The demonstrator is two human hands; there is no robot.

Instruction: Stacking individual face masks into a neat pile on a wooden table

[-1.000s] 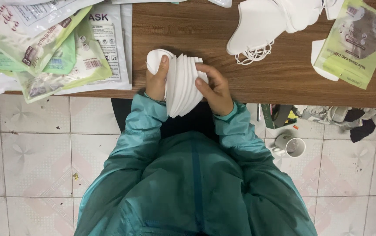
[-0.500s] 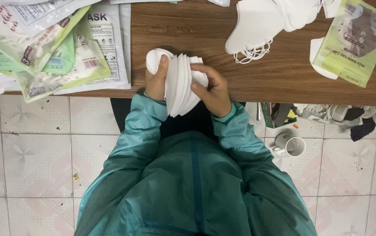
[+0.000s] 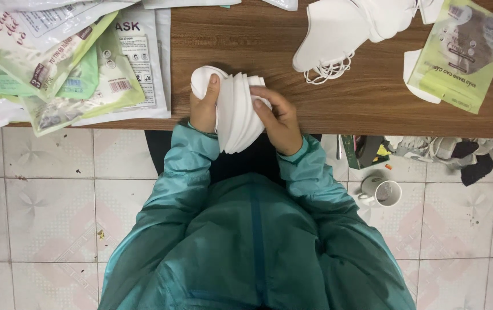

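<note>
Head view | I see left hand (image 3: 205, 109) and right hand (image 3: 279, 117) both grasping the stack of white face masks (image 3: 236, 112) at the near table edge (image 3: 338, 123) | grip unchanged since a second ago, stack barely shifted.

A brown wood-grain worktop (image 3: 349, 109) ran across the top of the view, its front edge straight. Below it lay a floor (image 3: 45, 218) of pale square tiles with faint pink flower patterns and dark grout lines, speckled with small bits of dirt. A white mug (image 3: 385, 192) stood on the tiles under the worktop's edge, near a heap of cloth (image 3: 458, 154). The light was even and soft, without hard shadows.
</note>
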